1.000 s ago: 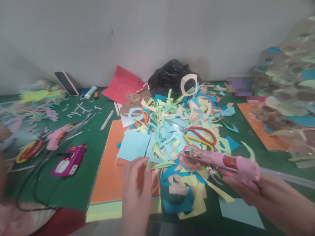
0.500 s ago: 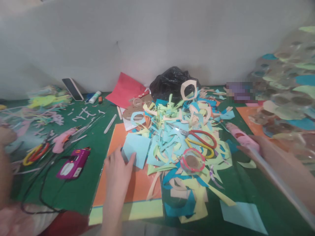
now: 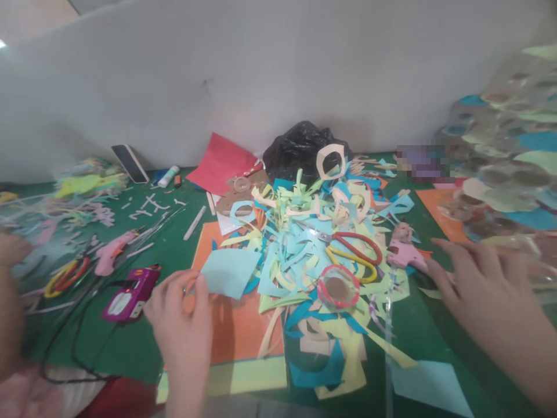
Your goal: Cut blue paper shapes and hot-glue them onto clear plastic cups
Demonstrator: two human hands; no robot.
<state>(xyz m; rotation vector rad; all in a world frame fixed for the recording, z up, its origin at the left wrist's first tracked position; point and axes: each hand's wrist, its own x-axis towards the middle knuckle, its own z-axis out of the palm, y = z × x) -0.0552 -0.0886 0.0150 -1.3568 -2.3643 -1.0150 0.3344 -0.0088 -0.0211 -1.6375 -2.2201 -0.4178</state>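
Observation:
My left hand (image 3: 181,310) pinches the left corner of a light blue paper square (image 3: 230,271), raised at a tilt above an orange sheet (image 3: 243,328). On the right, a pink glue gun (image 3: 405,249) lies at the edge of the paper scraps, its long clear glue stick hanging toward the front of the table. My right hand (image 3: 489,293) is beside the glue gun's rear end, fingers stretched out and apart. Between the hands, scissors (image 3: 354,249) with red and yellow handles and a roll of tape (image 3: 338,288) rest on the heap of cut paper (image 3: 300,249).
Another person's arm (image 3: 11,302) is at the far left. Near it are a second pink glue gun (image 3: 114,252), scissors (image 3: 67,277) and a purple box (image 3: 131,293) with a black cord. A black plastic bag (image 3: 300,151) sits against the wall. Paper-decorated clear pieces (image 3: 517,174) rise at right.
My right hand has let go of the pink glue gun, which now lies at the scraps' right edge. My left hand has lifted the light blue square off the orange sheet, moving left.

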